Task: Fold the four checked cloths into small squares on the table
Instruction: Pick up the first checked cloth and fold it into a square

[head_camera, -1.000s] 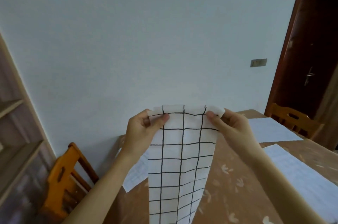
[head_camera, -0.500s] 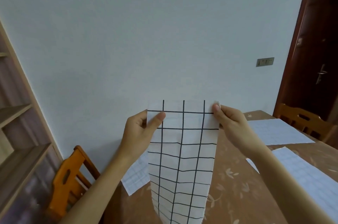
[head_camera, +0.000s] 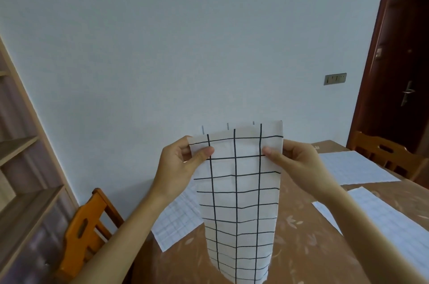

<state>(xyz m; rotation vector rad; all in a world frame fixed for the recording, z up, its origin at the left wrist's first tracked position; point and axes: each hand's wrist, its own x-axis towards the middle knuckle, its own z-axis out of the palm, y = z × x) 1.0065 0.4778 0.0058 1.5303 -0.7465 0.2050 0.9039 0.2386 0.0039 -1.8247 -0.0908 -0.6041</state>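
Note:
A white cloth with a black grid [head_camera: 236, 191] hangs in the air in front of me, folded into a long strip that reaches down towards the table [head_camera: 299, 232]. My left hand [head_camera: 178, 167] pinches its upper left corner and my right hand [head_camera: 299, 163] pinches its upper right corner. A back layer sticks up slightly behind the top edge. Three other checked cloths lie flat on the table: one at the left [head_camera: 176, 221] behind my left arm, one at the far right [head_camera: 352, 167], one at the near right [head_camera: 380, 221].
An orange wooden chair [head_camera: 86, 228] stands at the table's left side, another chair [head_camera: 385, 156] at the far right. Wooden shelves [head_camera: 21, 167] line the left wall. A dark door [head_camera: 399, 75] is at the right. The brown table surface has a leaf pattern.
The view has shifted a little. Both hands still hold the cloth's top corners; the top edge now tilts, higher at the right, and a back layer shows above it.

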